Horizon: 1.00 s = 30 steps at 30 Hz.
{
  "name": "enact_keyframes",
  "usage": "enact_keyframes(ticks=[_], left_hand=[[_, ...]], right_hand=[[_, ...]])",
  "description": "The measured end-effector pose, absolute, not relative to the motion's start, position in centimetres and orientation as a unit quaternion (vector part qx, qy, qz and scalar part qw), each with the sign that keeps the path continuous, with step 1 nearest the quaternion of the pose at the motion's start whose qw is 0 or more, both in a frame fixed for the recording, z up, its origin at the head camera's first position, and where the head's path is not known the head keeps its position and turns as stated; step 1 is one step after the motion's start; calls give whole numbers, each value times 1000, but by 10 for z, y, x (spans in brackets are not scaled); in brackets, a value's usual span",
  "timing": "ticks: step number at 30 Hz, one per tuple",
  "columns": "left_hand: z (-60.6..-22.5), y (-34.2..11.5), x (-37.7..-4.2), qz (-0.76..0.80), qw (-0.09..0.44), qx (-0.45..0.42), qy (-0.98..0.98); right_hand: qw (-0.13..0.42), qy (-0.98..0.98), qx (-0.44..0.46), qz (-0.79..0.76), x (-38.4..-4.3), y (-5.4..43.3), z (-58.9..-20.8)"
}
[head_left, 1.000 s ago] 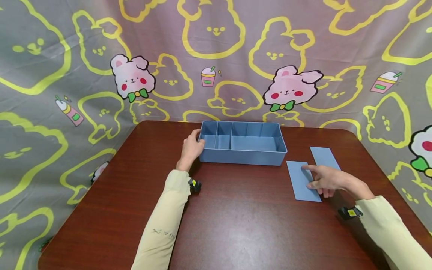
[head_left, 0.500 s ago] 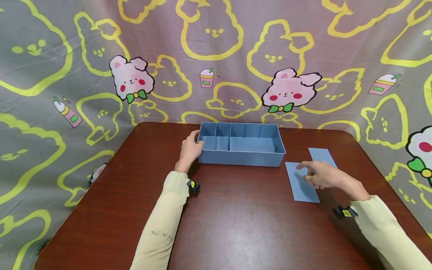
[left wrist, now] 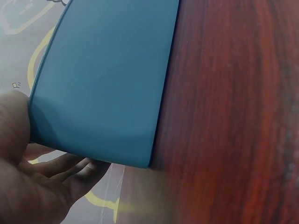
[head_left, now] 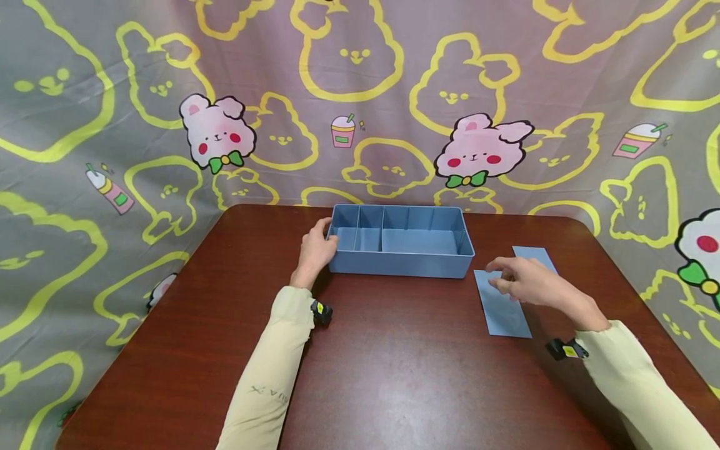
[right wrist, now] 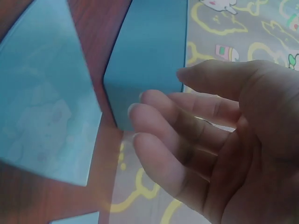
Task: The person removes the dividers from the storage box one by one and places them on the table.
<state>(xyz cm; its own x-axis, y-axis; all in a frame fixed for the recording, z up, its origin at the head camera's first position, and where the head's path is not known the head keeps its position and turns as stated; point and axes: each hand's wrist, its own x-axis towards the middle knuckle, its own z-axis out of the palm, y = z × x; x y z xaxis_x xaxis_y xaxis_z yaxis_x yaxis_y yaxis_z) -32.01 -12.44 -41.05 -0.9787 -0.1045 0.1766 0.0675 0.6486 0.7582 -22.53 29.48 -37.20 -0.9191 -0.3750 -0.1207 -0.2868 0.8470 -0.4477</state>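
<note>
My left hand (head_left: 316,249) grips the left end of a blue plastic organizer box (head_left: 400,264). The thumb (left wrist: 13,126) lies at the rim and the other fingers pass behind the short end, partly hidden. Dividers split the box into two narrow compartments on the left and a wide one on the right. My right hand (head_left: 527,280) hovers over a flat blue panel (head_left: 503,319), its fingers loosely bent and holding nothing. Beyond it lies a second blue panel (head_left: 534,252), partly covered by that hand.
All this is on a dark red-brown wooden table (head_left: 394,375) with rounded corners. A patterned curtain (head_left: 388,150) with cartoon animals hangs close behind the table and along its sides. The box stands near the back edge.
My right hand has lifted off the nearer panel and shifted left toward the box, its pointing finger now more bent. My left hand, the box and the panels stay in place.
</note>
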Motion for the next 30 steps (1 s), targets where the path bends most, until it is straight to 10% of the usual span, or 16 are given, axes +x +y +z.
enact_keyframes(ticks=[30], left_hand=[[-412,-124,-322,-409,107,14,-906]], right_hand=[[-81,944,-187,-260,-240,246,-361]])
